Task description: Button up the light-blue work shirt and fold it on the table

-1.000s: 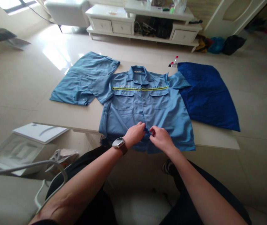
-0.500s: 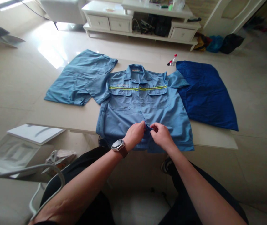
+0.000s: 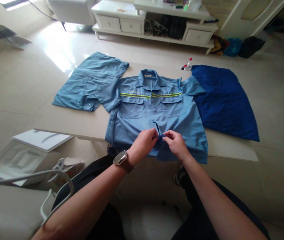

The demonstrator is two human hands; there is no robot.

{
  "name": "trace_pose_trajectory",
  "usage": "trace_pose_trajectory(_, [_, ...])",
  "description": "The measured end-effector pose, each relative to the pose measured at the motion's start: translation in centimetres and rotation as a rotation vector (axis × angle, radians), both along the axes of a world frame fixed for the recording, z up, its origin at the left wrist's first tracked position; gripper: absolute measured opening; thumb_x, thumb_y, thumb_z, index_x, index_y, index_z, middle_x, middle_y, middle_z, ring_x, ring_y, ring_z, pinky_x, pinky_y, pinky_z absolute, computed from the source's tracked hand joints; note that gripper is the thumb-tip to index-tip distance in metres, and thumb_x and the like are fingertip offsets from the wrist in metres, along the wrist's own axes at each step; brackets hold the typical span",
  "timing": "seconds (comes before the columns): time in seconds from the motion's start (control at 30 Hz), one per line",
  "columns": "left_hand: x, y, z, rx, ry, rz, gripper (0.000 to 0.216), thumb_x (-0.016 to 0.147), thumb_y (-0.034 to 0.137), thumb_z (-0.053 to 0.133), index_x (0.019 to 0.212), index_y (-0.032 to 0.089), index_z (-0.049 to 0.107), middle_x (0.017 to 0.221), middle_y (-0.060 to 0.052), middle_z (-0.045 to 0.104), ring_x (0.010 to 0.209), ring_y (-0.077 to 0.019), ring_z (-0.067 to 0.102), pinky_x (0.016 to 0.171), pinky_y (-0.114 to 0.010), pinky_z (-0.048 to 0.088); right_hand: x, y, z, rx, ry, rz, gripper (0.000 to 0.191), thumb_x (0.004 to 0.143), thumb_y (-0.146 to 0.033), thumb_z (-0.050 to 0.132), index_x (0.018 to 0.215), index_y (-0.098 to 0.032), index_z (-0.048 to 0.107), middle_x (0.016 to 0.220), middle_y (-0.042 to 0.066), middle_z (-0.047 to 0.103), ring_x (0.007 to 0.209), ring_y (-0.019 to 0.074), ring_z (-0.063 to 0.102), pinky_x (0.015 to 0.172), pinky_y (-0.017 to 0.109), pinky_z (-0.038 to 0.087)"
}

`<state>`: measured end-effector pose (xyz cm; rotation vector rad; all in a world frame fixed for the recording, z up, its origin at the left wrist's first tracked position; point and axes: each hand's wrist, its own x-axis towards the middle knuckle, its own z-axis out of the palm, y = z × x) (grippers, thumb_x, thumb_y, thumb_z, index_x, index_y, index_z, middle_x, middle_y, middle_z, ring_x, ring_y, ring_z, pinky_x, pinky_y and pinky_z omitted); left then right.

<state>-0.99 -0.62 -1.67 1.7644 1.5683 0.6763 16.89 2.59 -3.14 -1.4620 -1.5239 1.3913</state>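
Note:
A light blue work shirt (image 3: pixel 142 115) with a yellow-green stripe across the chest lies face up on a low beige table (image 3: pixel 77 125), its hem hanging over the near edge. My left hand (image 3: pixel 143 144), a watch on its wrist, pinches the left side of the shirt's front opening near the hem. My right hand (image 3: pixel 175 144) pinches the opposite side, fingertips almost meeting the left hand's. Both hands are closed on the fabric at a small gap in the front closure.
A second light blue garment (image 3: pixel 89 83) lies on the table's left part and a dark blue one (image 3: pixel 221 100) on its right. A small bottle (image 3: pixel 188 64) stands at the far edge. A white box (image 3: pixel 42 140) sits on the floor at left, a white TV stand (image 3: pixel 154 20) beyond.
Both hands stay pinched on the shirt's front opening and have shifted slightly; the front edges are pulled together a little higher, and the view has drifted a bit.

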Motion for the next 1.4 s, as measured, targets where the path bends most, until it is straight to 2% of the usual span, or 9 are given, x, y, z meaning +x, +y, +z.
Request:
trace_pose_trajectory(0.27, [0.2,-0.2,0.7,0.001,0.016,0.002,0.016,0.088,0.010,0.061,0.099,0.018,0.070,0.079,0.000,0.071,0.071,-0.0144,0.062,0.072,-0.026,0.046,-0.3,-0.2,0.0,0.072,-0.029,-0.047,0.025,0.069,-0.045,0.066,0.073,-0.023,0.056,0.069,-0.002,0.059,0.068,0.0169,0.055,0.066,0.029,0.045])
trace_pose_trajectory(0.53, [0.1,0.0,0.8,-0.018,0.015,0.009,0.014,0.086,0.010,0.064,0.096,0.018,0.070,0.080,-0.001,0.072,0.075,-0.0154,0.065,0.073,-0.026,0.048,-0.5,0.1,0.1,0.071,0.012,-0.042,0.030,0.067,-0.045,0.071,0.079,-0.023,0.056,0.074,0.001,0.065,0.072,0.0193,0.062,0.070,0.032,0.050])
trace_pose_trajectory(0.77, [0.3,0.3,1.0,-0.009,0.001,0.034,0.013,0.084,0.008,0.063,0.090,0.018,0.070,0.079,-0.001,0.073,0.075,-0.0153,0.066,0.071,-0.025,0.047,-0.5,-0.1,0.8,0.101,0.013,-0.047,0.024,0.066,-0.037,0.071,0.080,-0.023,0.059,0.073,0.001,0.066,0.068,0.0179,0.060,0.065,0.030,0.049])
trace_pose_trajectory(0.97, [0.6,0.2,0.8,0.022,0.009,0.021,0.023,0.086,0.007,0.058,0.097,0.019,0.074,0.082,-0.002,0.075,0.076,-0.0161,0.067,0.075,-0.026,0.049,-0.3,-0.3,0.7,0.123,-0.006,-0.041,0.023,0.071,-0.039,0.072,0.080,-0.023,0.060,0.074,0.001,0.066,0.067,0.0177,0.060,0.066,0.030,0.048])
trace_pose_trajectory(1.13, [0.7,0.2,0.5,0.018,-0.016,0.031,0.023,0.084,0.007,0.059,0.095,0.018,0.076,0.084,-0.003,0.076,0.080,-0.0171,0.069,0.076,-0.026,0.050,-0.3,-0.4,0.6,0.129,-0.032,-0.031,0.022,0.071,-0.039,0.071,0.082,-0.022,0.061,0.076,0.002,0.067,0.068,0.0177,0.059,0.066,0.030,0.046])
trace_pose_trajectory(1.4, [0.6,0.1,1.1,0.002,0.042,0.020,0.020,0.086,0.010,0.059,0.091,0.018,0.076,0.080,-0.004,0.074,0.074,-0.0168,0.066,0.070,-0.027,0.045,-0.3,-0.3,0.8,0.142,-0.109,0.034,0.022,0.072,-0.038,0.073,0.083,-0.021,0.066,0.076,0.001,0.069,0.062,0.0153,0.055,0.061,0.028,0.044])
